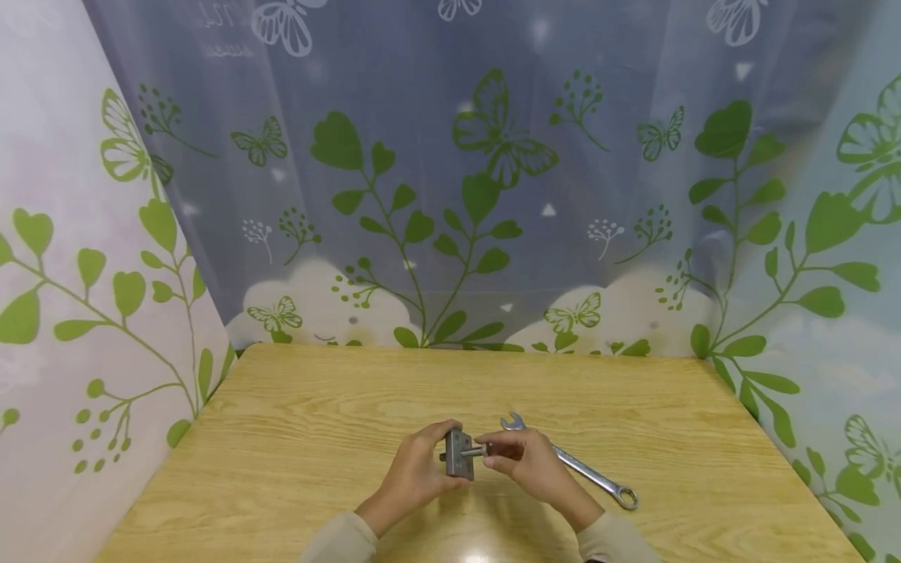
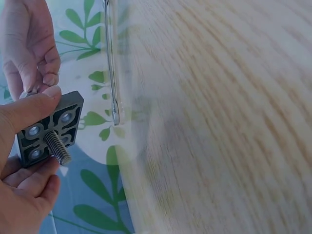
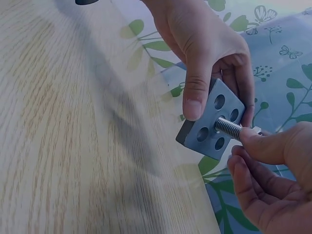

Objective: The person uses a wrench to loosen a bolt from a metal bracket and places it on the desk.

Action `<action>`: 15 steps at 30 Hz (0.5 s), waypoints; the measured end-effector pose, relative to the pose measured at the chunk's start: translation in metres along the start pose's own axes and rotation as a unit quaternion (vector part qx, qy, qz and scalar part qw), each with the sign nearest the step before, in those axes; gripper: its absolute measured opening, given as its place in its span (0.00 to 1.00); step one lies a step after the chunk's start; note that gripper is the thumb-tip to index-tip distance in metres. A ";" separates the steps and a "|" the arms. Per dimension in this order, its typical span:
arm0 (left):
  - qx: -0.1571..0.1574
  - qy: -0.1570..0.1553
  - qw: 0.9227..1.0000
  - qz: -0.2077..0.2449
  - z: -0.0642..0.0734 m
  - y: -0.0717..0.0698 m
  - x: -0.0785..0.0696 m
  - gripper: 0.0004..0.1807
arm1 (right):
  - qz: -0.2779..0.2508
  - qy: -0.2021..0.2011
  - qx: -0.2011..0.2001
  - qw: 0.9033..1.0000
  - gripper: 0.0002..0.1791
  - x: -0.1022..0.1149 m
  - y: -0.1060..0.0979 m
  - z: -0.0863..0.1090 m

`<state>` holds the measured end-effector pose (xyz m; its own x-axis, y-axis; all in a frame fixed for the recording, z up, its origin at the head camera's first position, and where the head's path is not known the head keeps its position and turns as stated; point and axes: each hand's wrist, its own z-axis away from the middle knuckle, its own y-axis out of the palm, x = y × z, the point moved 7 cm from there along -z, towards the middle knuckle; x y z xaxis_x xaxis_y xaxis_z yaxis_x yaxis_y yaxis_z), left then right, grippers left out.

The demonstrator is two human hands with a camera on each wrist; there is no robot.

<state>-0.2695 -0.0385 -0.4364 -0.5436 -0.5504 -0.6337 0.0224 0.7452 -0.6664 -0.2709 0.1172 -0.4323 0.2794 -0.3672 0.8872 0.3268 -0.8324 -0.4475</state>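
My left hand [image 1: 417, 467] holds a square grey plate [image 1: 453, 453] by its edges, between thumb and fingers, above the table. A threaded bolt [image 3: 229, 127] goes through the plate's centre hole, with smaller round holes [image 3: 220, 102] around it. In the left wrist view the bolt's threaded end [image 2: 58, 148] sticks out of the plate's ribbed far side. My right hand [image 1: 526, 465] pinches the bolt's head end between thumb and fingertips; the head is mostly hidden by them. Behind the right hand a combination wrench [image 1: 587, 471] lies on the table, its open end pointing away.
The wood-grain table [image 1: 317, 407] reaches back to a curtain [image 1: 422, 156] printed with leaves and butterflies. More printed cloth hangs along the left and right sides. A dark object [image 3: 87, 1] shows at the top edge of the right wrist view.
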 end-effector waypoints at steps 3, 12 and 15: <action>0.002 0.002 1.000 0.004 0.000 0.000 -0.001 0.39 | -0.003 0.001 0.006 1.000 0.15 0.007 0.000 0.001; -0.001 0.004 1.000 0.022 -0.001 0.000 0.000 0.38 | -0.024 0.005 0.016 1.000 0.17 -0.009 0.001 -0.002; -0.002 0.003 1.000 0.025 -0.001 0.001 0.001 0.39 | -0.046 0.021 0.022 0.998 0.21 -0.014 0.002 -0.002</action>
<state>-0.2707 -0.0383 -0.4372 -0.5470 -0.5105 -0.6635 0.0460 0.7730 -0.6327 -0.2762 0.1197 -0.4449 0.2079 -0.3072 0.9286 0.3885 -0.8454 -0.3667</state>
